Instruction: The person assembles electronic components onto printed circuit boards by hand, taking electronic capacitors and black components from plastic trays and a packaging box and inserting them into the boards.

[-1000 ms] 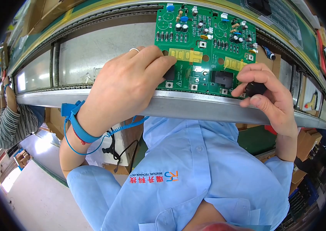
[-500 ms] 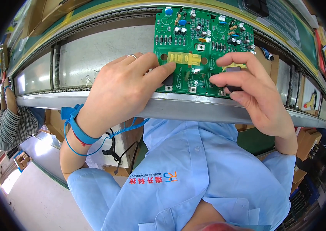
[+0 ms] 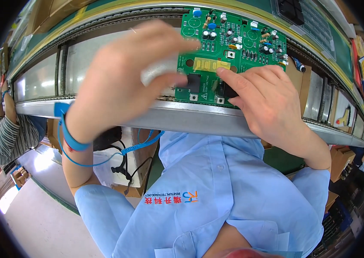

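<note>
A green circuit board (image 3: 244, 64) crowded with parts lies on the conveyor rails. My left hand (image 3: 126, 73) is blurred, raised over the board's left side, with thumb and forefinger spread and nothing visible between them. Close to its thumb, a black block-shaped component (image 3: 194, 83) sits on the board. My right hand (image 3: 270, 103) reaches across the board's lower middle. Its forefinger touches the end of a yellow tape strip (image 3: 205, 64), and its thumb and fingers close round another dark block-shaped component (image 3: 228, 90), which they partly hide.
A metal rail (image 3: 182, 115) runs along the near side of the conveyor. A blue wrist strap (image 3: 76, 133) with a coiled cord (image 3: 143, 143) is on my left wrist. Black trays (image 3: 291, 10) lie beyond the far rail. Another person's striped sleeve (image 3: 7, 137) shows at the left.
My left hand has lifted off the board, moving up and left. My right hand has come left to the board's middle with the dark component. The board has shifted slightly right.
</note>
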Demonstrator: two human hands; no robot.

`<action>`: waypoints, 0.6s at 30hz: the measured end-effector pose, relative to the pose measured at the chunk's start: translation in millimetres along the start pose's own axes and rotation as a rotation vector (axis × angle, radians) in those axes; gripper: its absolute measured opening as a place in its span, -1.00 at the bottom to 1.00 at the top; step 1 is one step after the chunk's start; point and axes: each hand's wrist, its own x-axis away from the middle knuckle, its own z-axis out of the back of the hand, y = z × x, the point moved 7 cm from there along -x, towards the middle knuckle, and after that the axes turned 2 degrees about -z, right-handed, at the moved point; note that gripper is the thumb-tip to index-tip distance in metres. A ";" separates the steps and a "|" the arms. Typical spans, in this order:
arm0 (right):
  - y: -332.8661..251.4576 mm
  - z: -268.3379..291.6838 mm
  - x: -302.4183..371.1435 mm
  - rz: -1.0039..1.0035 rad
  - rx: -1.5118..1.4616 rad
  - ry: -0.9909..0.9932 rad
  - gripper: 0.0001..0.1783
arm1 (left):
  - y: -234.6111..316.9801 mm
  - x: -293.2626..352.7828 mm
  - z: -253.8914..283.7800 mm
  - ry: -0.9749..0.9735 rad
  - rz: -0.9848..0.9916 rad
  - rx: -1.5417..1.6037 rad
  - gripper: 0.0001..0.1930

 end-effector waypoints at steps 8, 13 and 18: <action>-5.9 2.7 -6.5 0.008 -0.064 -0.044 -0.54 | -70.1 -14.7 88.6 0.510 0.315 -0.137 -0.78; -5.6 6.2 -6.3 -0.012 0.048 -0.016 -0.65 | -115.2 -11.9 128.1 0.676 0.370 -0.335 -0.79; -13.4 6.8 -6.1 0.069 0.010 0.003 -0.63 | -239.2 27.8 164.3 0.482 0.562 -0.608 -0.50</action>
